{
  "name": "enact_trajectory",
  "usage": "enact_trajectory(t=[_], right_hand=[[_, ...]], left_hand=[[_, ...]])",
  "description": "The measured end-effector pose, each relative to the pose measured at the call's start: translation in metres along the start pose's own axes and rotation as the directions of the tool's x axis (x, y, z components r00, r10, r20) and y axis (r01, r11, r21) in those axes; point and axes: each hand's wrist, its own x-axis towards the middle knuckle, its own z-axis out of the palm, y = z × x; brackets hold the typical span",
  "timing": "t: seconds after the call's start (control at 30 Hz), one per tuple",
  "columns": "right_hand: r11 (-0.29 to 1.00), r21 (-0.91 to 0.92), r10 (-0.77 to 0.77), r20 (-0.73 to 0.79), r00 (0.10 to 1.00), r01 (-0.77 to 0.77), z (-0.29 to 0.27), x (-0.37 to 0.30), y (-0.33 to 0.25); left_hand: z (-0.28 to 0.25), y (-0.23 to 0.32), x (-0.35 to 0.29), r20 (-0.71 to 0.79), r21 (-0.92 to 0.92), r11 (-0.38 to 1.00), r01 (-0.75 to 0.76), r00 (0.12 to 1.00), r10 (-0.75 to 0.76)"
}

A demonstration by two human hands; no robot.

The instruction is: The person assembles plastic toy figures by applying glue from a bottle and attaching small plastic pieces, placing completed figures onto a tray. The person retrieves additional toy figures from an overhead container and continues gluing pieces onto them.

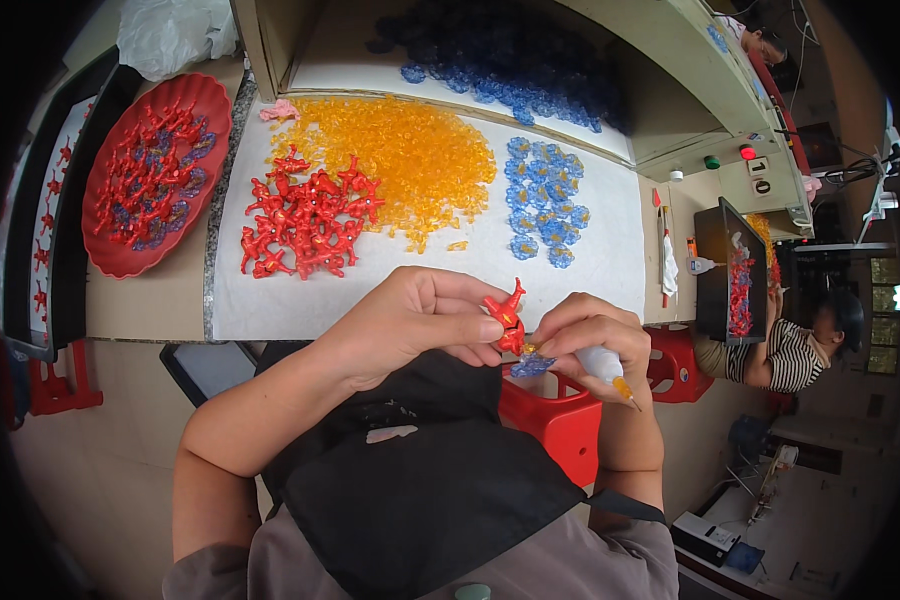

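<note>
My left hand (425,312) is closed, pinching a small red plastic figurine (510,318) between thumb and fingers. Close against its lower end is a clear blue piece (533,367) with a bit of yellow on top, held by the fingertips of my right hand (607,330). That same hand also keeps a white needle-tipped squeeze bottle (600,362) in its curled fingers, its amber nozzle pointing down and right. Whether figurine and blue piece touch is hard to tell. Beyond my hands lie piles of red figurines (310,228), yellow translucent pieces (410,165) and blue pieces (547,195).
White paper (450,285) covers the bench. At left are a red scalloped tray (98,235) of figurines and a long black tray (60,300). A shelf (610,150) with dark blue pieces overhangs the back. Another person (805,350) sits at right, near a black bin (708,240).
</note>
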Motion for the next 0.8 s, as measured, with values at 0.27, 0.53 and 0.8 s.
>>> enact_trajectory(t=[0.27, 0.53, 0.8], right_hand=[[0.997, -0.08, 0.004, 0.013, 1.0, -0.002, -0.0014, 0.0019, -0.0041], [0.991, -0.136, 0.006, 0.003, 1.0, -0.006, -0.0006, -0.0004, -0.0044], [0.994, -0.11, 0.026, 0.037, 0.999, -0.021, -0.0011, -0.0005, -0.0024]], left_hand=[[0.0016, 0.0015, 0.0004, -0.012, 0.055, 0.998, 0.008, 1.0, -0.007], [0.0015, -0.0007, 0.0026, -0.023, 0.053, 0.999, 0.008, 1.0, -0.007], [-0.0013, -0.0008, 0.0039, -0.016, 0.081, 0.996, 0.046, 0.999, -0.045]])
